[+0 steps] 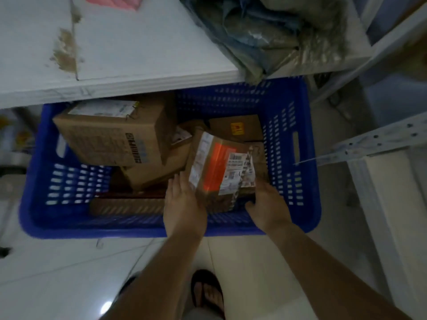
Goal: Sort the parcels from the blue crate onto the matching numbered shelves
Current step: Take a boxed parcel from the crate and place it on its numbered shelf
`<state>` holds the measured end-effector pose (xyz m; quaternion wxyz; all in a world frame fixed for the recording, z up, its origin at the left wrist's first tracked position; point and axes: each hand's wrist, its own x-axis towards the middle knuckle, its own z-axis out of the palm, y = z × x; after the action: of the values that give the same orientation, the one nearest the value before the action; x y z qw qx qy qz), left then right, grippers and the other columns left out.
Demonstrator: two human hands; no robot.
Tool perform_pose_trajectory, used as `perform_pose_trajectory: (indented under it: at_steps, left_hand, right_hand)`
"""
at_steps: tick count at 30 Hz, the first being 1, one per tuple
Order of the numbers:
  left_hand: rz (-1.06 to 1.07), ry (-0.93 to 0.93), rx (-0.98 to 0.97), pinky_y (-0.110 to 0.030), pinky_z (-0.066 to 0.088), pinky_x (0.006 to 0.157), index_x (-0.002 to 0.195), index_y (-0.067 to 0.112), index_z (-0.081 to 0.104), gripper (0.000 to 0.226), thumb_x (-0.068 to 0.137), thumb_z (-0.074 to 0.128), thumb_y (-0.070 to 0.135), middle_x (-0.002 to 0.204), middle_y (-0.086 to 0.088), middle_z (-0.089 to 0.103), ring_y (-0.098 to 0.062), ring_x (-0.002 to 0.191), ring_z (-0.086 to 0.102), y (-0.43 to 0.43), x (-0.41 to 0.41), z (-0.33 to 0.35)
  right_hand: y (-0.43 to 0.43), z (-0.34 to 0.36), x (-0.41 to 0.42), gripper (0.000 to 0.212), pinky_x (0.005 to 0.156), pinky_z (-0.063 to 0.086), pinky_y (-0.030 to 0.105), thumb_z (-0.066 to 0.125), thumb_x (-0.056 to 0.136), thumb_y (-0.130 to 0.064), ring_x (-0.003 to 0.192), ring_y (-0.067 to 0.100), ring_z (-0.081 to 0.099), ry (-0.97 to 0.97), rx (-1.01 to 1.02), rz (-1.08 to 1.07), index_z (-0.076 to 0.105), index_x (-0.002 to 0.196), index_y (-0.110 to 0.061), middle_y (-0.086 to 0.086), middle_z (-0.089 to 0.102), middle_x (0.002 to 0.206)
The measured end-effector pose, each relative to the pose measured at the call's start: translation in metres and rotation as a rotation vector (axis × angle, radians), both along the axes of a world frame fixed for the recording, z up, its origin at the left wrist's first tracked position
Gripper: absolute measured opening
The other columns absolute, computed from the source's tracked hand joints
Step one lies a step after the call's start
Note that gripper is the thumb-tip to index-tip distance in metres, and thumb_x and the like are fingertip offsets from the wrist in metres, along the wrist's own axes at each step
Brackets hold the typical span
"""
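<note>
You hold the orange-taped parcel (221, 169) tilted at the near right of the blue crate (138, 229), label side up, probably so its number can be read. Your left hand (184, 204) presses flat against its left side, fingers straight. Your right hand (265, 204) curls round its near right corner. Judged: gripping both sides steadies the lift. A large box (111, 137) lies far left, partly under the white shelf (138, 42)

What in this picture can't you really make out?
Head view only.
Parcel label: print too blurred to read.
Shelf number: none in frame.
Crate: far end hidden under the shelf; floor mostly covered by the big box and others.
Right hand: fingertips tucked behind the parcel.
</note>
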<state>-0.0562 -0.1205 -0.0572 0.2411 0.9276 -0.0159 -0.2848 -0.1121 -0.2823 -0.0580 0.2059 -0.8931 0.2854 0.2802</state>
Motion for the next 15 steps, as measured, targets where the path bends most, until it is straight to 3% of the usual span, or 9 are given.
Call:
perform_pose_trajectory:
  at_steps: [3,7,9,12,15]
  left_hand:
    - [0.028,0.170,0.017,-0.041,0.013,0.117,0.149,0.010,-0.006,0.097,0.086,0.061,0.042,0.159,-0.010,0.001,-0.027,0.146,0.002,0.000,0.018,-0.049]
    - [-0.001,0.328,-0.113,-0.053,0.021,0.115,0.147,0.023,-0.019,0.131,0.065,0.082,0.041,0.157,-0.013,-0.002,-0.034,0.145,0.006,-0.013,0.029,-0.091]
    - [-0.021,0.383,-0.194,-0.054,0.023,0.114,0.143,0.030,-0.026,0.138,0.062,0.084,0.038,0.156,-0.011,-0.004,-0.034,0.144,0.007,-0.018,0.028,-0.102]
    - [-0.020,0.369,-0.261,-0.051,0.029,0.112,0.141,0.033,-0.030,0.131,0.070,0.080,0.035,0.157,-0.009,0.003,-0.030,0.142,0.018,-0.020,0.028,-0.111]
    - [-0.015,0.301,-0.266,-0.048,0.040,0.105,0.145,0.037,-0.020,0.109,0.082,0.069,0.034,0.151,-0.007,0.030,-0.030,0.130,0.042,-0.016,0.036,-0.110]
  right_hand:
    - [-0.005,-0.044,0.010,0.078,0.109,0.038,0.042,0.058,0.091,-0.025,0.137,0.031,0.033,0.219,0.025,-0.010,0.011,0.150,-0.005,0.014,0.024,0.154]
    - [-0.004,-0.094,0.020,0.076,0.091,0.047,0.042,0.054,0.091,-0.020,0.122,0.029,0.042,0.365,0.196,-0.117,0.009,0.149,-0.001,0.014,0.039,0.135]
    - [-0.002,-0.112,0.023,0.077,0.106,0.039,0.044,0.056,0.091,-0.021,0.131,0.031,0.038,0.383,0.291,-0.199,0.009,0.150,-0.005,0.013,0.035,0.145]
    - [0.001,-0.120,0.027,0.063,0.112,0.033,0.046,0.055,0.092,-0.021,0.133,0.036,0.037,0.333,0.413,-0.316,0.026,0.146,-0.009,0.016,0.038,0.145]
    - [-0.009,-0.111,0.025,0.038,0.095,0.049,0.036,0.051,0.092,-0.002,0.111,0.022,0.050,0.252,0.653,-0.558,0.042,0.127,-0.016,0.006,0.052,0.120]
